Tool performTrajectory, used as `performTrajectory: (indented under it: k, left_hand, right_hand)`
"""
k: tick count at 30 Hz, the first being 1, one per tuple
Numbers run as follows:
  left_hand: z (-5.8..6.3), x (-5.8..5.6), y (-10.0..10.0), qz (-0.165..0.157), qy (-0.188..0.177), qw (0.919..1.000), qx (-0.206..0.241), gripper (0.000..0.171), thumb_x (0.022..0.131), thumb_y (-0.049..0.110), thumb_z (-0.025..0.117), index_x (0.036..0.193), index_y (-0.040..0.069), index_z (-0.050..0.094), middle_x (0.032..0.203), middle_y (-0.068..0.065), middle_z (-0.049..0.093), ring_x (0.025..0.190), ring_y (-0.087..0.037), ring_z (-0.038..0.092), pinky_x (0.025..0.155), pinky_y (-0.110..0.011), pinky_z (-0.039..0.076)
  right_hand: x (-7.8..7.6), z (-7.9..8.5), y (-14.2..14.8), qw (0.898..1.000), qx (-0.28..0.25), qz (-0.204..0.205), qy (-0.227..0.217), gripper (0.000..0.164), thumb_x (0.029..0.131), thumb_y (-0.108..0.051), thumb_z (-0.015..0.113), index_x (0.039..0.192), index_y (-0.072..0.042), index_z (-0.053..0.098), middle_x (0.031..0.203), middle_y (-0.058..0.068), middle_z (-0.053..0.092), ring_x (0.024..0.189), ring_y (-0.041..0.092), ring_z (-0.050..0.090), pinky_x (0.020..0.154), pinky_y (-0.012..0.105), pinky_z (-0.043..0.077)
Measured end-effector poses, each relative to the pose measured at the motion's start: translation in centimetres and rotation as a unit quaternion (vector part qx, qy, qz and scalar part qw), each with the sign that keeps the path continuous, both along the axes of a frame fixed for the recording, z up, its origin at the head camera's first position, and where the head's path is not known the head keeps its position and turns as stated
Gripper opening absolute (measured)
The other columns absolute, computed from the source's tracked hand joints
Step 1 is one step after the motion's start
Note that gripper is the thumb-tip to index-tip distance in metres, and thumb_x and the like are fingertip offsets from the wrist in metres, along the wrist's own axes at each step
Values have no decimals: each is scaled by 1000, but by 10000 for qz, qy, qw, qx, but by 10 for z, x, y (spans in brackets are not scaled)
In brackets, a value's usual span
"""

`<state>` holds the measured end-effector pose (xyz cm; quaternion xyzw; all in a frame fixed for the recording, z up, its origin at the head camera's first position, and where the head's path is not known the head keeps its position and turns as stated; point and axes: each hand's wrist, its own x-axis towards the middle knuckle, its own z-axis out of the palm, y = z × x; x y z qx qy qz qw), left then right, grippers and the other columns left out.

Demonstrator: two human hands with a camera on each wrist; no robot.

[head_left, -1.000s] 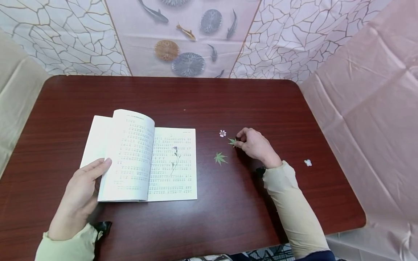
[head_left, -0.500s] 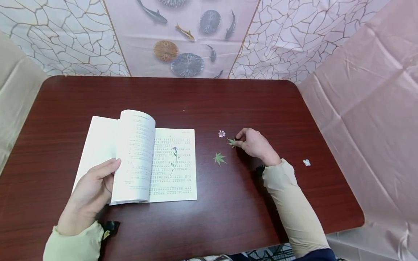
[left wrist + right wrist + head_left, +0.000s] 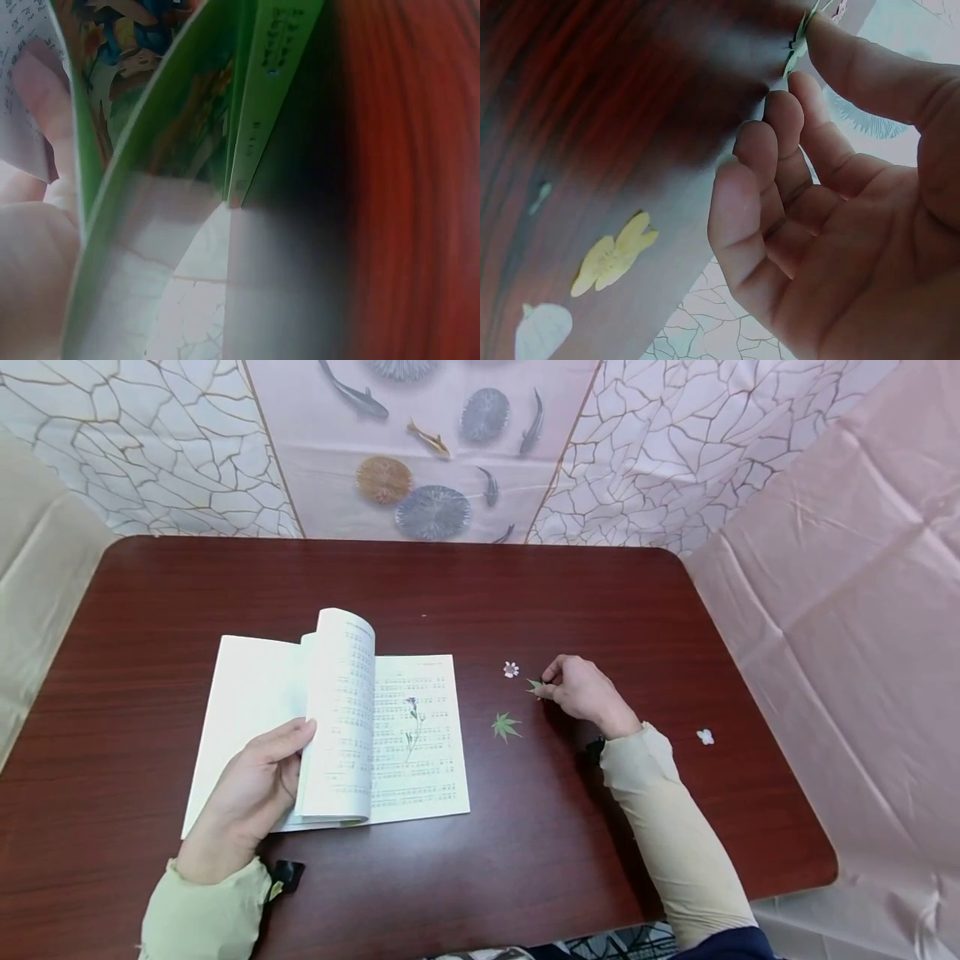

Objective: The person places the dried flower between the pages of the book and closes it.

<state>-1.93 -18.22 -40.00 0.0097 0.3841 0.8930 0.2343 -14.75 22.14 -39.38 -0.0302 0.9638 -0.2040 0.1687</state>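
On the left of the table lies an open book (image 3: 247, 685), its loose pages (image 3: 341, 718) standing in a curve. My left hand (image 3: 251, 789) grips those pages, thumb on top. The left wrist view shows the book's green cover edge (image 3: 259, 127) and part of the hand (image 3: 34, 262). A dried purple flower sprig (image 3: 414, 727) rests on the right-hand page. My right hand (image 3: 588, 693) pinches a green maple leaf (image 3: 536, 687) at the thumb and forefinger tips; the leaf (image 3: 800, 41) is partly hidden. Another maple leaf (image 3: 505, 725) lies between it and the book.
A small pale flower (image 3: 511, 669) lies beyond the leaves, and a white one (image 3: 705, 737) is far right. The right wrist view has a yellow flower (image 3: 613, 255) and a white petal (image 3: 544, 330) below the fingers. Cloth drapes (image 3: 847, 635) border the brown table (image 3: 525, 860).
My left hand has moved to the right along with the standing pages, baring more of the left side of the book. The right hand and its leaf have barely moved.
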Motion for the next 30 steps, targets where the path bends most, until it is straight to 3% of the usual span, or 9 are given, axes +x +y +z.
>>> performTrajectory:
  k: [14,20,23,26,30]
  left_hand:
    - [-7,-6,7,-170,-28,9997,176,32,108,16,33,124,6,58,117,-9,67,106,-17,65,84,-31,54]
    - [-7,-6,4,188,-183,9974,-677,24,105,16,45,115,5,63,113,-7,69,103,-14,66,80,-29,55]
    - [-5,-6,-4,326,-114,9894,-1410,21,103,19,51,110,4,64,105,-6,71,94,-13,69,72,-27,56]
    - [-5,-4,-14,447,-28,9832,-1770,15,101,16,54,108,4,60,97,-5,72,81,-11,69,62,-23,54]
    - [-6,-2,-25,486,76,9925,-1122,9,102,6,49,109,3,54,100,-6,71,82,-12,69,64,-23,55]
  right_hand:
    - [2,0,2,9999,-91,10,123,17,91,-19,69,100,-6,64,89,7,68,77,19,62,72,35,48]
    - [4,0,1,9997,-24,45,239,16,90,-18,70,100,-7,64,87,5,67,74,18,61,70,34,48]
    - [5,0,0,9997,-51,50,235,17,90,-17,70,101,-7,64,86,5,67,74,18,61,70,34,48]
    - [5,1,1,9997,-151,10,180,19,90,-16,70,105,-6,63,87,7,67,74,18,61,70,34,48]
    - [3,1,2,9995,-280,15,127,23,89,-13,70,109,-3,62,89,9,66,75,20,61,71,34,49]
